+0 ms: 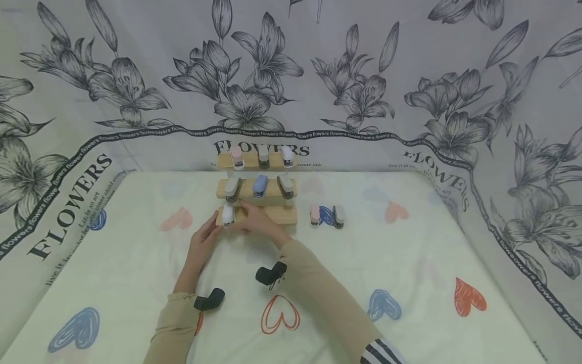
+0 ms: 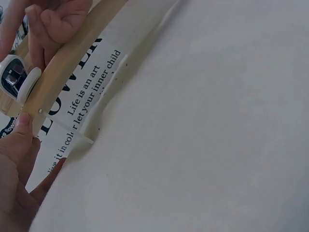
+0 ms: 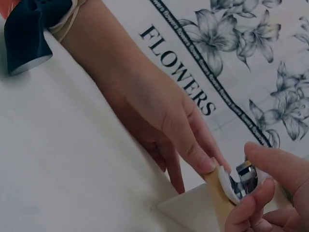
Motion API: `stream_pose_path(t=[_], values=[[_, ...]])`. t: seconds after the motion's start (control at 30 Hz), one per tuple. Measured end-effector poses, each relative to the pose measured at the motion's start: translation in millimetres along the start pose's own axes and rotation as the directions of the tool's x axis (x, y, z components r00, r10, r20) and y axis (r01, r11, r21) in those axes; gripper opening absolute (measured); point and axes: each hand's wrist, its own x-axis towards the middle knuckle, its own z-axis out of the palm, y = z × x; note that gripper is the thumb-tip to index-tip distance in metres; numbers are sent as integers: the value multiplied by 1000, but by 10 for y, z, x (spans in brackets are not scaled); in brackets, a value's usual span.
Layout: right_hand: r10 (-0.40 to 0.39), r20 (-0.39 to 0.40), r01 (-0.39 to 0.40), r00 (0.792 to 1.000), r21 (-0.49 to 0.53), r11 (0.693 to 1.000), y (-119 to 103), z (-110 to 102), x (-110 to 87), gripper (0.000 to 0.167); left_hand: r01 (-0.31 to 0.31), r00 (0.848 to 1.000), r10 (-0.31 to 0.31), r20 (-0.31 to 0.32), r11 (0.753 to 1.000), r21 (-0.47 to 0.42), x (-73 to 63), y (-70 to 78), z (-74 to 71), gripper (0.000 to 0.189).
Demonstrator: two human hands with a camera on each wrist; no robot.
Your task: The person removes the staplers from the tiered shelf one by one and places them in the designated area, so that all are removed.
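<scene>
A white mini stapler stands at the left end of the lowest shelf of a three-tier wooden stand. My right hand pinches it, with fingertips on opposite sides of its body. In the right wrist view, the stapler's metal front shows between the fingers of my right hand. My left hand grips the left end of that shelf between thumb and forefinger. The left wrist view has its thumb against the wooden edge, close below the stapler.
On the middle shelf are a blue stapler and two grey ones. The top shelf carries a pink stapler, a grey one and a white one. Right of the stand, a pink stapler and a grey stapler stand on the heart-print cloth.
</scene>
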Motion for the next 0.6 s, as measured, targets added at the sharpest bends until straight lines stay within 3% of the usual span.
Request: stream_pose_path(t=[0.17, 0.43, 0.6], values=[[15, -2, -15, 1000, 78, 997, -81, 81, 55, 83, 12, 1000, -12, 7, 1000, 14, 1, 21, -22, 51], [14, -66, -2, 998, 176, 984, -47, 156, 86, 75, -41, 999, 41, 1, 999, -14, -6, 24, -10, 48], [3, -91, 13, 996, 174, 985, 3, 155, 55, 75, -36, 999, 36, -17, 999, -5, -11, 19, -1, 50]])
